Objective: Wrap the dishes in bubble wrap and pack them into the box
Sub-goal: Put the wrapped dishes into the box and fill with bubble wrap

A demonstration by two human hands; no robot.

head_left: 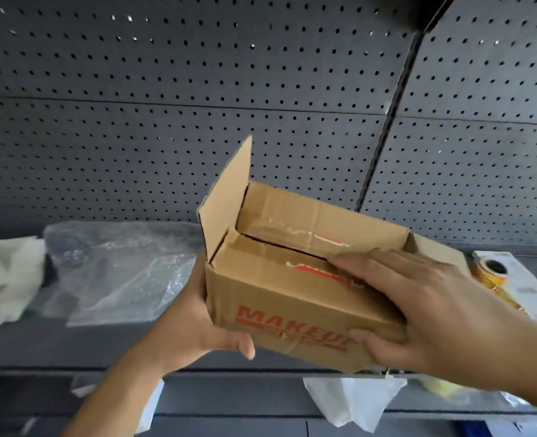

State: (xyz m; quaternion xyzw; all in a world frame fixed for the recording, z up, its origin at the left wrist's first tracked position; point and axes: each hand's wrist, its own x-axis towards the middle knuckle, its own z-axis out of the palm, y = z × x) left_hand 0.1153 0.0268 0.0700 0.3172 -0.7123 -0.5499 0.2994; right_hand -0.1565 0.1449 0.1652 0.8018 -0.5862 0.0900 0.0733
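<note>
Box [280, 298] held up off the shelf [24, 345], in front of the pegboard wall [166, 121], tilted a bit toward the person. L hand [191, 323] cups the left end from below, thumb curled onto the front face, fingers hidden behind. R hand [434, 313] clamps the right end: fingers laid nearly flat across the near top flap, thumb pressed on the printed front. Both hands carry the box, nothing else in either. One end flap [226, 209] stands upright; the two long flaps lie folded in w/ a dark slit between, old clear tape on them. Can't see inside. No dishes in view. Bubble wrap [112, 266] lies on the shelf behind-left, well apart from the box; white cloth or paper [5, 279] further left; yellowish roll, prob. tape [493, 272], at right, blurred. Step in hand looks like readying the box, so early in the job. To do it well: set it flat on the shelf, fold all flaps out and check the bottom seam holds before any load goes in. Support from below, since the cardboard looks soft and creased.
</note>
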